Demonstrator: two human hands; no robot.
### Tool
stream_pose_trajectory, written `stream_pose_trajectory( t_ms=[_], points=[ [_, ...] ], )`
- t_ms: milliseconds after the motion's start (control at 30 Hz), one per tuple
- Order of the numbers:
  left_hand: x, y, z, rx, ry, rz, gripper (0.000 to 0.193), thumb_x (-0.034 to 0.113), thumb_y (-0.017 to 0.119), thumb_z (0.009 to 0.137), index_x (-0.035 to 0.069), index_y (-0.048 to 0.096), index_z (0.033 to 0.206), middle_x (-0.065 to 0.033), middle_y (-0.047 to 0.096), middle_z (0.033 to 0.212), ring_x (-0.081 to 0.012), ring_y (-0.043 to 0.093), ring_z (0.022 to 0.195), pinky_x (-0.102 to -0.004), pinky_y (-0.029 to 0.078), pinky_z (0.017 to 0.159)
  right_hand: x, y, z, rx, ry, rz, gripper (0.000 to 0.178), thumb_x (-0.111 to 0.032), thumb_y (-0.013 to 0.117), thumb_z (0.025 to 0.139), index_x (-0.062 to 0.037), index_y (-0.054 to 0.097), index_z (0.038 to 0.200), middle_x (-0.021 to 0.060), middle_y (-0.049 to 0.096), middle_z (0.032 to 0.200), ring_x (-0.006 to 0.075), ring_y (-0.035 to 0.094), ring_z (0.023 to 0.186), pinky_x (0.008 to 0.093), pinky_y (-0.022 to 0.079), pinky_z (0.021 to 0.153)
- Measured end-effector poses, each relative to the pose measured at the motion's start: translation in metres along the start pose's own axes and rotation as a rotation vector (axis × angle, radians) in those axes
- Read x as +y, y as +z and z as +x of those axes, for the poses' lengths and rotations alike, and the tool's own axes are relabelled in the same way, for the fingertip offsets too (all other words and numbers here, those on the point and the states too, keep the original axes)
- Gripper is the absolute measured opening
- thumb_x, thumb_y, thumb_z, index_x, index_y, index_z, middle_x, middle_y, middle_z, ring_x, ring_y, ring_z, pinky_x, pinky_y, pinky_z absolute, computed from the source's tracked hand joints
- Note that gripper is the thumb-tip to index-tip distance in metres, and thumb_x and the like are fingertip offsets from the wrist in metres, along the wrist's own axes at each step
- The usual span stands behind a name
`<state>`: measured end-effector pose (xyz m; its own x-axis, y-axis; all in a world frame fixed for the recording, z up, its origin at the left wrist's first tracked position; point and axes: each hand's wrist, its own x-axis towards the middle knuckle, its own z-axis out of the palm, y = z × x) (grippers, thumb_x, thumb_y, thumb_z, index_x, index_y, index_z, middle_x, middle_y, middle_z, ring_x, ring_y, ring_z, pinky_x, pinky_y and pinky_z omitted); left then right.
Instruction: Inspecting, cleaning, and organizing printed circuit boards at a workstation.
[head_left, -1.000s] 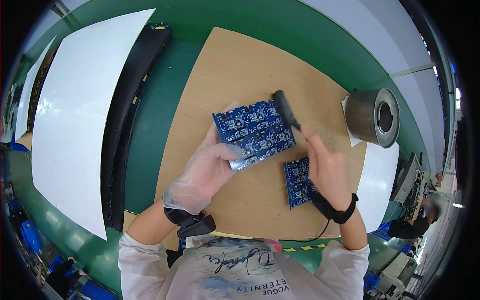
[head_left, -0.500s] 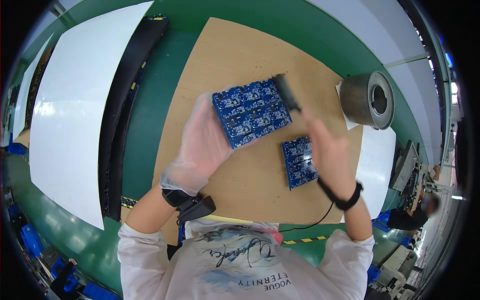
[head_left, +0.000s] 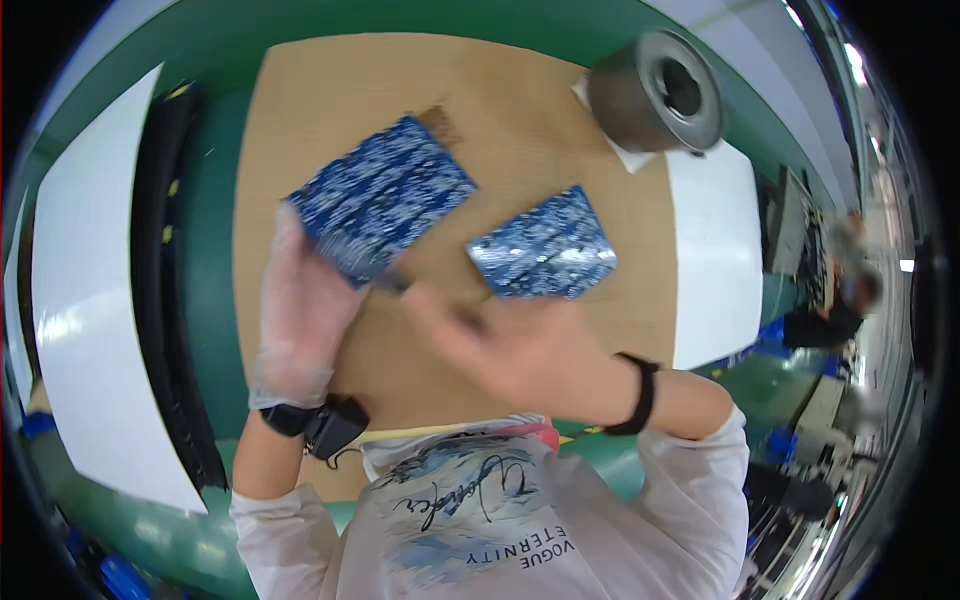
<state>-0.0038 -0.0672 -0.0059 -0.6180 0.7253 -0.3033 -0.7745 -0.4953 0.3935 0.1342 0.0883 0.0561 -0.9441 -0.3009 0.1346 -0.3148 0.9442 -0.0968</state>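
Note:
A blue circuit board panel (head_left: 390, 185), smeared by motion, is tilted over the cardboard. My left hand (head_left: 300, 320), in a thin clear glove, grips its near left edge, and part of those fingers is hidden under the board. My bare right hand (head_left: 540, 350) is closed round a dark brush (head_left: 355, 258). The brush head lies across the near corner of the panel, close to my left fingers; its bristles are too blurred to make out. A second blue circuit board panel (head_left: 545, 245) lies flat on the cardboard, just beyond my right hand.
The brown cardboard sheet (head_left: 600, 120) covers the green work surface. On its far right stands a round metal can (head_left: 630, 100) with a hole in its top, over white paper. A white sheet (head_left: 715, 260) lies at the right. White and black panels (head_left: 95, 290) stand left.
The brush has swept from the panel's far right edge to its near corner with my right hand. The view has shifted, and the held panel has turned.

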Motion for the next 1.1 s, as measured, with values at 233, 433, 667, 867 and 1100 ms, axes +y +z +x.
stream_pose_trajectory(
  t_ms=[233, 433, 667, 867, 1100],
  points=[
    [-0.004, -0.002, 0.004, -0.033, 0.062, -0.005, 0.051, 0.038, 0.035, 0.097, 0.004, 0.032, 0.134, -0.0151, 0.04, 0.136, -0.0318, 0.042, 0.123, -0.0525, 0.035, 0.1, 0.084, 0.018, -0.017, 0.013, 0.32, -0.006, 0.042, -0.01, 0.056, 0.08, -0.011, 0.051, 0.123, 0.0086, 0.052, 0.058, 0.0237, 0.052, 0.044, 0.0337, 0.04, 0.04],
    [0.0, -0.004, 0.0, -0.04, 0.088, -0.006, 0.049, 0.036, 0.036, 0.097, 0.005, 0.032, 0.134, -0.0143, 0.039, 0.136, -0.0324, 0.041, 0.123, -0.0541, 0.034, 0.099, 0.09, -0.011, 0.012, 0.212, 0.182, 0.191, 0.044, -0.007, 0.055, 0.076, -0.0119, 0.052, 0.12, 0.0091, 0.05, 0.055, 0.0255, 0.053, 0.045, 0.0333, 0.041, 0.041],
    [-0.003, 0.004, 0.002, 0.021, 0.085, -0.011, 0.049, 0.04, 0.032, 0.096, 0.008, 0.034, 0.133, -0.0124, 0.043, 0.134, -0.0307, 0.043, 0.122, -0.0536, 0.033, 0.1, 0.046, 0.018, 0.016, 0.075, 0.084, 0.086, 0.045, -0.005, 0.052, 0.075, -0.0107, 0.053, 0.119, 0.0084, 0.05, 0.052, 0.026, 0.054, 0.047, 0.0359, 0.042, 0.043],
    [0.005, 0.005, -0.002, 0.013, 0.051, -0.017, 0.056, 0.047, 0.025, 0.096, 0.008, 0.032, 0.135, -0.0118, 0.042, 0.135, -0.0307, 0.042, 0.123, -0.0538, 0.031, 0.1, 0.063, 0.004, 0.053, 0.119, 0.177, 0.136, 0.044, -0.006, 0.052, 0.075, -0.0114, 0.054, 0.118, 0.0098, 0.052, 0.055, 0.0278, 0.055, 0.048, 0.0377, 0.042, 0.043],
    [0.007, 0.004, -0.005, -0.057, -0.002, -0.097, 0.06, 0.048, 0.017, 0.096, 0.006, 0.026, 0.137, -0.0125, 0.038, 0.138, -0.0305, 0.038, 0.126, -0.0504, 0.028, 0.104, 0.074, 0.01, 0.062, 0.003, 0.253, 0.046, 0.039, -0.004, 0.053, 0.075, -0.0131, 0.055, 0.112, 0.0149, 0.057, 0.061, 0.0333, 0.059, 0.059, 0.0422, 0.044, 0.049]
  ],
)
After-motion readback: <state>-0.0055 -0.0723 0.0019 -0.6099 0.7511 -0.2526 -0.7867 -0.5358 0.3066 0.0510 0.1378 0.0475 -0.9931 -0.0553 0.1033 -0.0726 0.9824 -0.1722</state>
